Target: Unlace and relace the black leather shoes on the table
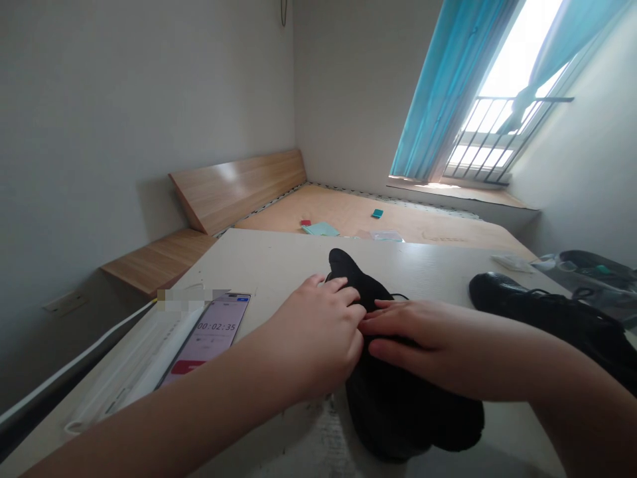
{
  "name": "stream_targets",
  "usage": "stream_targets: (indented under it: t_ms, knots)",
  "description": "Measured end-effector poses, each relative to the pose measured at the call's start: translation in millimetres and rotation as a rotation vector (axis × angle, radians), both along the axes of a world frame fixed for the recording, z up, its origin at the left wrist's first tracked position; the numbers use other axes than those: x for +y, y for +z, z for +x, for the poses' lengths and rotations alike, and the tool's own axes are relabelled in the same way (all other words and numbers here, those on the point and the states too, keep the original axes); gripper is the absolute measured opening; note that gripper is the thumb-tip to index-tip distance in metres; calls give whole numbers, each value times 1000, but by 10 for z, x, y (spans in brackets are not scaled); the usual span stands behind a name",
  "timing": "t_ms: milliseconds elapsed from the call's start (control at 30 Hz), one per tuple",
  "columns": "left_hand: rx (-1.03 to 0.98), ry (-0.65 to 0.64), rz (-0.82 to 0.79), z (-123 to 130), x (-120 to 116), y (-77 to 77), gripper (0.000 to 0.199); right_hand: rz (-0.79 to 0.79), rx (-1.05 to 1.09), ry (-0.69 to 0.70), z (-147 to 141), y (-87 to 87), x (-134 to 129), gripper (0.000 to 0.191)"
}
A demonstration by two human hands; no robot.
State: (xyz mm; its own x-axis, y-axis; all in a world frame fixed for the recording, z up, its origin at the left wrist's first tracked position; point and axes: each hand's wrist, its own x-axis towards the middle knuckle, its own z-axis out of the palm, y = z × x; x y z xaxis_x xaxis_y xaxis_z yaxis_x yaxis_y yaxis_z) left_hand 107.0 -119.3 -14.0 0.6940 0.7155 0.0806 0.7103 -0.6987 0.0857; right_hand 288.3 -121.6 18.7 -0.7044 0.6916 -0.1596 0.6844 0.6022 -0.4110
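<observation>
Your left hand [323,335] is palm down, wrist bent inward, its fingers curled over the upper of the black shoe [403,415]. Your right hand [423,335] enters from the opposite side, fingers reaching across the same upper, thumb held slightly apart, fingertips meeting the left hand. Whether the fingers of either hand grip a lace or just rest on the shoe cannot be told; your hands cover the spot. The shoe sits on the white table [269,259] in front of you, its tongue standing up beyond your left knuckles. A 2nd black shoe [542,309] lies to the right. Left of your forearm, the phone [216,325] displays "00:02:35" above a red button; its smaller text is illegible. Print on the clear plastic sleeve [142,358] beside it is too small to read.
</observation>
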Motion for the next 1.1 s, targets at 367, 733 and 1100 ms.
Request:
stream_targets:
  t_ms: [367,733,1100]
  knots:
    - [32,38,28,102,2,-24,31,-8,-549,-529,564,-431,726,76]
    - [29,26,26,107,10,-56,43,-383,-714,-567,607,-761,1041,23]
    - [-114,20,-84,59,49,38,28,-176,359,-307,573,-223,846,19]
